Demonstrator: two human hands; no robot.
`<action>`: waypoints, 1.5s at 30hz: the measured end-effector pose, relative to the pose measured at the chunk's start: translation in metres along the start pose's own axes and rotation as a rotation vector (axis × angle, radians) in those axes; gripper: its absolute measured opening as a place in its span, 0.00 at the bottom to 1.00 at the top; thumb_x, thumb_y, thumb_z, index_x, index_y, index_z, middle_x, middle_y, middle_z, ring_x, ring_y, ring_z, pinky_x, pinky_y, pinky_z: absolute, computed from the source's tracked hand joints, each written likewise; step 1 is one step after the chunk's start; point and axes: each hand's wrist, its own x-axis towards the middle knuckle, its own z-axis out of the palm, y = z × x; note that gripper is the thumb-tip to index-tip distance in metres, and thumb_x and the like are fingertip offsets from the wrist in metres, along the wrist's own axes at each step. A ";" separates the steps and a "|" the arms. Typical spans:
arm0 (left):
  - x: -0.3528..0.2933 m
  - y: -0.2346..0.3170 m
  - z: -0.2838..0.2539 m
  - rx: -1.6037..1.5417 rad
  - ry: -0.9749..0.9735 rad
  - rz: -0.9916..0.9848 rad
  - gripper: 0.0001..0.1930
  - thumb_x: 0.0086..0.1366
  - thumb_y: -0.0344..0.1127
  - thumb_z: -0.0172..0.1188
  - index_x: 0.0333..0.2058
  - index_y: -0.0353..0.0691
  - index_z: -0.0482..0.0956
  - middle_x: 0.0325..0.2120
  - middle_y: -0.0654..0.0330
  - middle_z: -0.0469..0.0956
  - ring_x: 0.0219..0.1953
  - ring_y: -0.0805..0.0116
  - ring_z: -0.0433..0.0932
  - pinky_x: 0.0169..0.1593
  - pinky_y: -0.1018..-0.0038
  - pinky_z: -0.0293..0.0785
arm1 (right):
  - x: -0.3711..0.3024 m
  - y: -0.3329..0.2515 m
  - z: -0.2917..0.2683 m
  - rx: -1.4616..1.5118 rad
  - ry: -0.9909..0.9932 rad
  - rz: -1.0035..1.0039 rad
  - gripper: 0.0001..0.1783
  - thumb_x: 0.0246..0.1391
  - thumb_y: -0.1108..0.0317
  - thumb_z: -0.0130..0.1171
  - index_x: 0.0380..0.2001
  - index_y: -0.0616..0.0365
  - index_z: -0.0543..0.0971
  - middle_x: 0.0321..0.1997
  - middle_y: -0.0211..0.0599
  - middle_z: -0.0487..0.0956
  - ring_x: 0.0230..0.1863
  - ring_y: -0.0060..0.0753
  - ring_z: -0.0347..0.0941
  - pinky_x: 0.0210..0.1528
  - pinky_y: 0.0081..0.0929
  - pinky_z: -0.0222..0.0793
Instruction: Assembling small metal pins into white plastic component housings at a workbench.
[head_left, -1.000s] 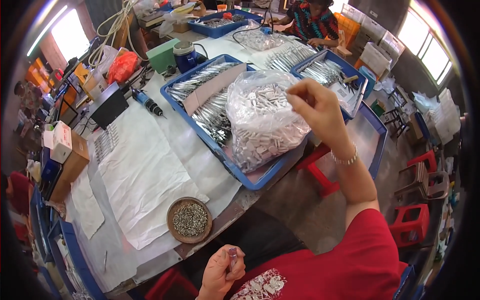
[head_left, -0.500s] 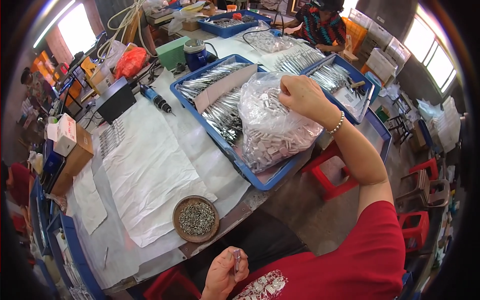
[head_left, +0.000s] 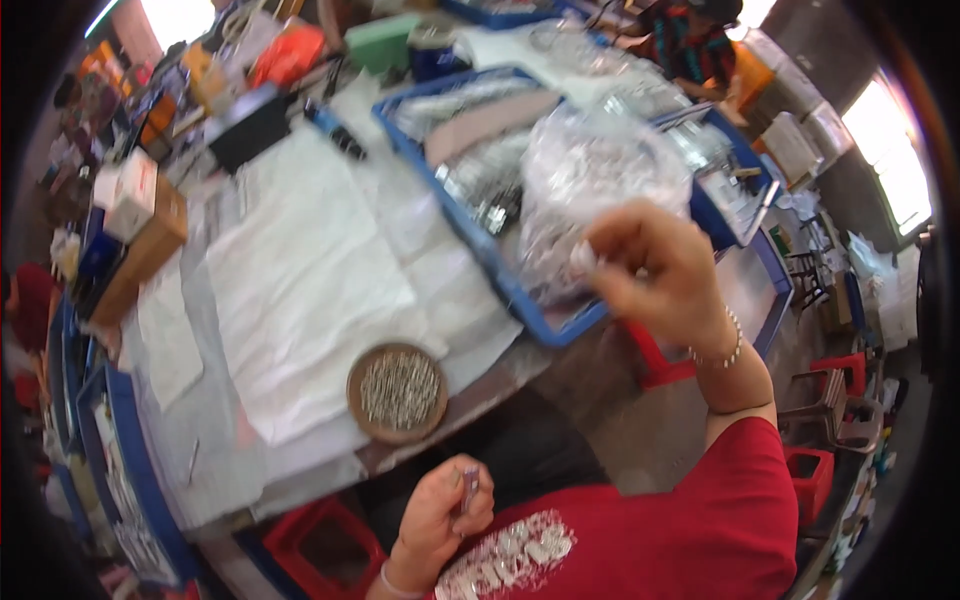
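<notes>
My right hand [head_left: 660, 270] is in the air in front of the clear plastic bag [head_left: 600, 160], thumb and forefinger pinched on a small pale piece [head_left: 582, 258], its shape blurred. Many small pale parts fill that bag, which sits in a blue tray [head_left: 455, 215] beside rows of thin silvery metal pieces [head_left: 478, 180]. Close to my body, my left hand [head_left: 440, 510] is closed around a small pinkish piece [head_left: 470, 484] whose end shows between thumb and fingers. A round brown bowl [head_left: 356, 400] of small metal pins stands at the table edge, just beyond my left hand.
White paper [head_left: 300, 280] covers much of the table. A blue power screwdriver [head_left: 335, 130] lies at its far side, near a black box [head_left: 250, 130]. Another blue tray [head_left: 735, 215] stands right of the bag. Red stools [head_left: 325, 535] are below. A co-worker [head_left: 690, 45] sits at the far right.
My right hand has come away from the bag's top, down and toward me, with a small pale piece between its fingers. My left hand stays closed near my body. The view has shifted slightly.
</notes>
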 end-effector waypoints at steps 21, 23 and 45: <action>-0.029 0.012 -0.009 -0.321 -0.071 -0.067 0.15 0.69 0.45 0.42 0.38 0.38 0.68 0.20 0.66 0.67 0.11 0.84 0.56 0.17 0.84 0.52 | -0.023 0.000 0.127 0.391 -0.804 -0.272 0.11 0.47 0.74 0.58 0.35 0.61 0.72 0.32 0.39 0.74 0.33 0.43 0.72 0.33 0.31 0.68; -0.030 0.011 -0.010 -0.331 -0.060 -0.055 0.15 0.69 0.45 0.41 0.38 0.38 0.68 0.20 0.67 0.66 0.11 0.84 0.55 0.16 0.84 0.51 | -0.020 0.000 0.127 0.399 -0.802 -0.285 0.10 0.47 0.74 0.58 0.35 0.61 0.72 0.32 0.38 0.74 0.34 0.43 0.72 0.34 0.31 0.68; -0.034 0.010 -0.003 -0.313 -0.068 -0.073 0.16 0.69 0.47 0.41 0.39 0.39 0.68 0.19 0.69 0.66 0.12 0.85 0.54 0.16 0.85 0.49 | 0.007 -0.005 0.139 0.458 -1.014 -0.543 0.10 0.47 0.71 0.58 0.34 0.62 0.73 0.32 0.37 0.74 0.33 0.41 0.69 0.33 0.31 0.66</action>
